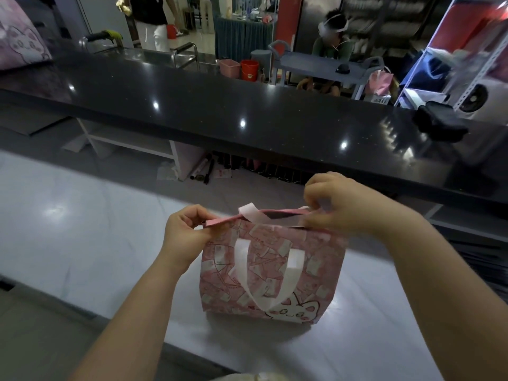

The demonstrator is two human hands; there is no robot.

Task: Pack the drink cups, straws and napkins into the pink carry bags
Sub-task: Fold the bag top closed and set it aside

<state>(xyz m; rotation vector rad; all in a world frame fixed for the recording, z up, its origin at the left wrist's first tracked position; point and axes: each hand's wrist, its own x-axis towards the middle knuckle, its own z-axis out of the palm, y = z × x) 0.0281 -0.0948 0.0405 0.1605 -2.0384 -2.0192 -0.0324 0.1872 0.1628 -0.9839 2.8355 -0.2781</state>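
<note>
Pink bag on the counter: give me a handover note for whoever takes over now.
Left hand pinches the pink bag's top edge at its left end; right hand pinches the right end.
Bag stands upright on the white counter, mouth barely open.
Contents hidden; no cups, straws or napkins in view.
Left: open it, check inside, pack what is missing.
</note>
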